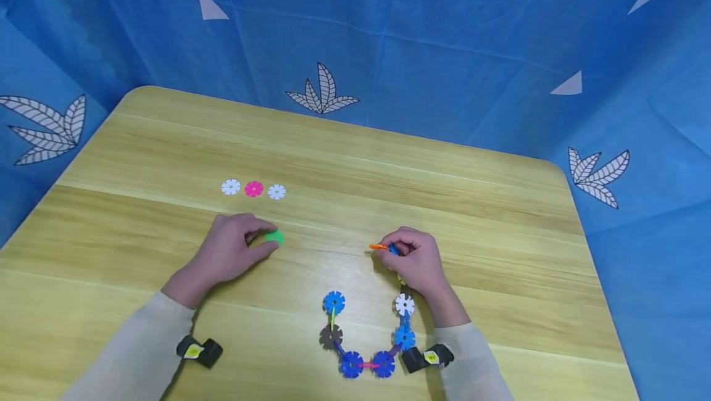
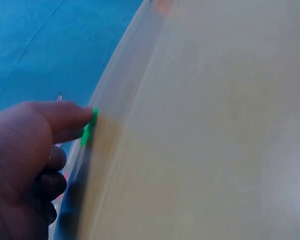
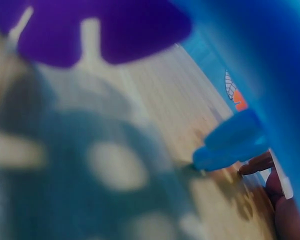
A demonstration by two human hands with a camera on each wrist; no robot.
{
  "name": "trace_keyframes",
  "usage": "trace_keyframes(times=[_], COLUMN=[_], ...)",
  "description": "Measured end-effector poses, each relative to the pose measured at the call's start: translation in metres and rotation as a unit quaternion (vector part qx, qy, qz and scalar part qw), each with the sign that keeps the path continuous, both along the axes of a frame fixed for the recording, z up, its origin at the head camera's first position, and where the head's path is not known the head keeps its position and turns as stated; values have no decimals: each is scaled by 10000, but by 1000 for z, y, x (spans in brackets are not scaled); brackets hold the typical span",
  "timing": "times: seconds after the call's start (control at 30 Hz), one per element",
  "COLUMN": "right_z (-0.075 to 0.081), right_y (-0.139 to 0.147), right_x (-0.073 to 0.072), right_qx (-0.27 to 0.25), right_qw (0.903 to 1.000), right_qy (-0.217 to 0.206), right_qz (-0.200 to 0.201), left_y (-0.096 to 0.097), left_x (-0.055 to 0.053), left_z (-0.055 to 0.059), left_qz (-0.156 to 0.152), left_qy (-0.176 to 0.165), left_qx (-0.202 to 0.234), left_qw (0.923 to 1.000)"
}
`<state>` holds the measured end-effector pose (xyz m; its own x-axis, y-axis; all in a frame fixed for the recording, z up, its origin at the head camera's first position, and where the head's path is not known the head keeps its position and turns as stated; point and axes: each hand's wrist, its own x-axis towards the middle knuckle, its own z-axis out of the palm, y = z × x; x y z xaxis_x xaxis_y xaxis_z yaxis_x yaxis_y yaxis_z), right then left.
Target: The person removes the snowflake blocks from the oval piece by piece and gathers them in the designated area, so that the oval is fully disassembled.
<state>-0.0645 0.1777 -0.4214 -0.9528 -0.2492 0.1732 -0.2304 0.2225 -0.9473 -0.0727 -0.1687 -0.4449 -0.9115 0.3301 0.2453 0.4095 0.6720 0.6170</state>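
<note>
My left hand (image 1: 236,250) pinches a green notched disc (image 1: 274,237) between thumb and index finger; in the left wrist view the disc (image 2: 89,127) appears edge-on. On the right, my right hand (image 1: 418,262) grips the upper end of a chain of interlocking discs, at a blue disc (image 1: 393,249). An orange disc (image 1: 378,247) juts leftward from there. The chain curves in a U on the table, past a white disc (image 1: 405,305) and dark blue discs (image 1: 352,364) to a light blue disc (image 1: 334,302). Close to the right wrist camera, a purple disc (image 3: 140,35) looms large.
Two white discs (image 1: 230,187) with a pink disc (image 1: 253,189) between them lie in a row beyond my left hand. The wooden table (image 1: 478,203) reaches back to a blue curtain (image 1: 433,68). A black wrist camera (image 1: 428,358) sits over the chain's lower right.
</note>
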Motion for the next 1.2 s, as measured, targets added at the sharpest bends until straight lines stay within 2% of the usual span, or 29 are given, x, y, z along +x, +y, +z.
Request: trace_keyframes(times=[0.3,0.67,0.9,1.03,1.13,1.2], right_z=[-1,-2,-2,-13,-22,-22], right_y=[-1,-1,1,6,11,14], right_x=[-1,-1,0,-3,-4,-1], right_qx=[29,53,103,97,191,318], right_qw=[10000,10000,9999,9999,9998,9994], right_qy=[62,72,56,-34,-5,34], right_qz=[9,-11,-6,19,5,-103], left_y=[1,3,6,9,12,14], left_x=[-16,-23,-23,-20,-17,-15], left_z=[0,-3,0,3,4,4], left_qz=[507,686,760,805,759,678], left_qy=[109,283,134,31,192,411], left_qx=[-163,-97,126,318,325,330], left_qw=[9985,9972,9969,9962,9964,9963])
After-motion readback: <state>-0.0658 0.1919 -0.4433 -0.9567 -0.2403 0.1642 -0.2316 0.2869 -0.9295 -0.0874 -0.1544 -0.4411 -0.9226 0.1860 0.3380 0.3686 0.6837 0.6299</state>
